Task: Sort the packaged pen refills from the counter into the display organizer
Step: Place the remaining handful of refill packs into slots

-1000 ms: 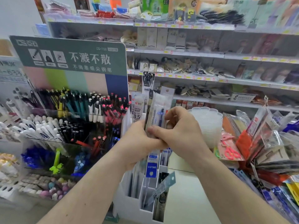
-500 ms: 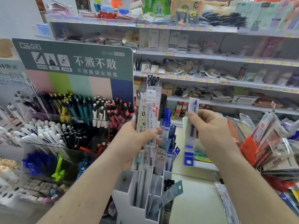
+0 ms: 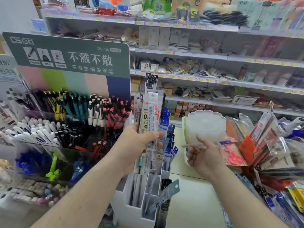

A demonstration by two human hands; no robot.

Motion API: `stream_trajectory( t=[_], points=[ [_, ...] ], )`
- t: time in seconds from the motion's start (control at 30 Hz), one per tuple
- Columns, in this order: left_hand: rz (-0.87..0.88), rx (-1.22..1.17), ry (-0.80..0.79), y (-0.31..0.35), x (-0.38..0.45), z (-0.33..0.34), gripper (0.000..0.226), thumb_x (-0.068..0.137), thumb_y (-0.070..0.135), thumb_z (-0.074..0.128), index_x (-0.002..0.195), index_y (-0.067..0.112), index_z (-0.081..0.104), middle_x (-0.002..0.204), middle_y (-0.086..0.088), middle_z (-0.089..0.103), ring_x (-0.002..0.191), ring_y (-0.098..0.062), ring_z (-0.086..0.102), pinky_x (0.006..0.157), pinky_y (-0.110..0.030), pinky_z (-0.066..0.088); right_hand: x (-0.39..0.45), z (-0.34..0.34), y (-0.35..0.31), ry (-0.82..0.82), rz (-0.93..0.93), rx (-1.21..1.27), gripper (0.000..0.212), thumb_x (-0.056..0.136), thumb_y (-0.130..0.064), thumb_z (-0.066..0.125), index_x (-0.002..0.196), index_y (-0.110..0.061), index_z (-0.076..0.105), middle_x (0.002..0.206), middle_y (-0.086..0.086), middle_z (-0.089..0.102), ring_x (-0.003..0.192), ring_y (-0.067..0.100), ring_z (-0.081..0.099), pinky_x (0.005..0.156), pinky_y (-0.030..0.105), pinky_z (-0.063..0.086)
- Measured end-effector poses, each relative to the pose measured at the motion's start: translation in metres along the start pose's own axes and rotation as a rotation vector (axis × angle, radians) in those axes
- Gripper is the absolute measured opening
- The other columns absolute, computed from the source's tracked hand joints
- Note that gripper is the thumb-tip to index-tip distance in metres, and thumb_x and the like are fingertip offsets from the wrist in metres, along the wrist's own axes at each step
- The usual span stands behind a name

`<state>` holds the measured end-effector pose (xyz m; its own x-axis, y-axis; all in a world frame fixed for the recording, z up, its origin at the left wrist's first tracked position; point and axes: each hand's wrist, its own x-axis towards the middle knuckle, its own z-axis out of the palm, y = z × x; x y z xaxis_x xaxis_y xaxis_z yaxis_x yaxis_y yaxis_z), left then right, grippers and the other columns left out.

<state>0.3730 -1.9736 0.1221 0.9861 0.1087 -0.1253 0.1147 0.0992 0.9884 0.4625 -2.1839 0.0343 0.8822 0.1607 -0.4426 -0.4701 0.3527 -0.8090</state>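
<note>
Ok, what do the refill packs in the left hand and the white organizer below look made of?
Refill packs: apparently thin clear plastic sleeves with printed card or labels inside; the refills show through and the surface glints. Left hand grips the bundle. Organizer: looks like matte white rigid plastic or coated board, with flat thin dividers; hard to tell which.

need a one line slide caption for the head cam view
Left hand grips a fan of packaged pen refills above the white display organizer; right hand hangs open beside it.
</note>
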Motion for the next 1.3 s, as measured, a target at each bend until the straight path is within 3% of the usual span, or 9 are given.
stream_trajectory(
  t=[0.1, 0.2, 0.37, 0.6, 0.8, 0.97, 1.07, 1.17, 1.3],
  points=[
    [-0.005, -0.017, 0.015, -0.003, -0.001, 0.002, 0.023, 0.092, 0.006, 0.062, 0.114, 0.012, 0.06, 0.093, 0.0, 0.077, 0.074, -0.016, 0.073, 0.059, -0.023, 0.056, 0.014, -0.004, 0.013, 0.097, -0.028, -0.263, 0.049, 0.095, -0.034, 0.045, 0.064, -0.007, 0.071, 0.058, 0.008, 0.05, 0.045, 0.018, 0.041, 0.054, 0.031, 0.028],
    [-0.007, -0.068, 0.047, -0.006, -0.003, 0.0, 0.023, 0.092, 0.004, 0.062, 0.115, 0.007, 0.06, 0.095, -0.006, 0.077, 0.072, -0.018, 0.072, 0.057, -0.023, 0.056, 0.023, -0.007, 0.017, 0.12, -0.097, -0.446, 0.034, 0.089, -0.01, 0.046, 0.08, -0.002, 0.077, 0.056, 0.007, 0.044, 0.045, 0.017, 0.035, 0.052, 0.031, 0.025],
    [0.038, -0.091, 0.078, -0.011, -0.006, 0.0, 0.02, 0.09, 0.004, 0.064, 0.109, 0.01, 0.062, 0.091, -0.005, 0.077, 0.067, -0.015, 0.071, 0.058, -0.021, 0.055, 0.031, -0.01, 0.027, 0.097, -0.312, -0.87, 0.012, 0.081, -0.01, 0.078, 0.085, -0.003, 0.069, 0.06, 0.007, 0.068, 0.049, 0.012, 0.062, 0.051, 0.022, 0.046],
    [0.051, -0.107, 0.083, -0.015, -0.006, -0.004, 0.016, 0.091, 0.0, 0.061, 0.106, 0.001, 0.065, 0.092, -0.01, 0.076, 0.065, -0.018, 0.071, 0.056, -0.024, 0.055, 0.06, 0.008, 0.059, 0.078, -0.257, -1.239, 0.011, 0.081, -0.018, 0.076, 0.075, -0.011, 0.069, 0.072, 0.005, 0.07, 0.072, 0.022, 0.065, 0.056, 0.027, 0.045],
    [0.02, -0.172, 0.082, -0.017, -0.004, -0.006, 0.025, 0.091, 0.0, 0.06, 0.116, 0.002, 0.062, 0.092, -0.011, 0.076, 0.067, -0.018, 0.071, 0.055, -0.025, 0.055, 0.067, 0.006, 0.06, 0.142, -0.237, -1.195, 0.022, 0.079, -0.029, 0.08, 0.094, -0.017, 0.069, 0.088, -0.002, 0.071, 0.083, 0.017, 0.069, 0.079, 0.036, 0.057],
    [0.03, -0.122, 0.056, -0.018, -0.003, -0.007, 0.02, 0.091, 0.003, 0.063, 0.111, -0.001, 0.065, 0.092, -0.008, 0.077, 0.068, -0.018, 0.072, 0.058, -0.023, 0.056, 0.047, 0.014, 0.04, 0.215, -0.337, -1.157, 0.01, 0.083, -0.017, 0.068, 0.076, -0.025, 0.069, 0.079, -0.004, 0.072, 0.079, 0.02, 0.071, 0.08, 0.042, 0.059],
    [0.03, -0.079, 0.029, -0.018, -0.002, -0.009, 0.024, 0.088, 0.005, 0.068, 0.112, 0.002, 0.064, 0.096, -0.006, 0.077, 0.077, -0.022, 0.075, 0.063, -0.024, 0.057, 0.017, 0.036, 0.009, 0.241, -0.478, -0.816, 0.019, 0.085, -0.007, 0.064, 0.075, -0.022, 0.068, 0.076, 0.0, 0.07, 0.072, 0.021, 0.065, 0.069, 0.04, 0.057],
    [0.035, -0.042, 0.015, -0.021, 0.002, -0.011, 0.034, 0.084, 0.008, 0.073, 0.116, 0.002, 0.063, 0.098, -0.004, 0.077, 0.084, -0.024, 0.075, 0.067, -0.023, 0.058, -0.028, 0.065, -0.022, 0.115, -0.533, -0.519, 0.009, 0.087, -0.008, 0.069, 0.082, -0.016, 0.069, 0.072, 0.002, 0.064, 0.057, 0.011, 0.053, 0.054, 0.025, 0.044],
    [0.062, -0.005, -0.022, -0.024, 0.004, -0.01, 0.043, 0.082, 0.013, 0.078, 0.122, 0.017, 0.062, 0.107, -0.001, 0.075, 0.098, -0.017, 0.073, 0.08, -0.031, 0.058, -0.063, 0.096, -0.026, -0.144, -0.521, -0.726, 0.031, 0.078, -0.032, 0.081, 0.103, -0.023, 0.067, 0.088, 0.003, 0.067, 0.074, 0.009, 0.063, 0.064, 0.02, 0.055]
  ],
)
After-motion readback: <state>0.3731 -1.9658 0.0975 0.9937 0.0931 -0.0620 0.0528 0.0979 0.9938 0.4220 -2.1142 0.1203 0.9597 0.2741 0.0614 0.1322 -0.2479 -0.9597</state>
